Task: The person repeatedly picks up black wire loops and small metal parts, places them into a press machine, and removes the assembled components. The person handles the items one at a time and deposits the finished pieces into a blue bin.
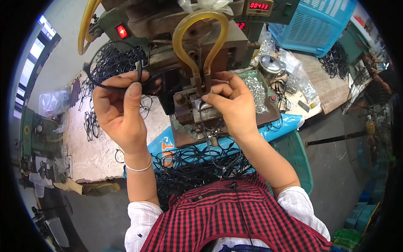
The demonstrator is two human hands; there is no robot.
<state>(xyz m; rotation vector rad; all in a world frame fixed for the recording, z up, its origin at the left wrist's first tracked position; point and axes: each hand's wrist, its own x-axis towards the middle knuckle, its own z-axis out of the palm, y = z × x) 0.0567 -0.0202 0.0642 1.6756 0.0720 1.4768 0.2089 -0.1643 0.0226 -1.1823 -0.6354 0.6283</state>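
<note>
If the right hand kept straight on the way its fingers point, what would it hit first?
Probably the upright metal prongs below the yellow hose, just left of the right hand; how near in depth is unclear.

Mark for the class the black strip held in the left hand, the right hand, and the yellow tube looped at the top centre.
Black strip [95, 83]: head view, on its curved stretch.
Right hand [236, 105]: head view, on the back.
Yellow tube [203, 15]: head view, top of the loop.
</note>
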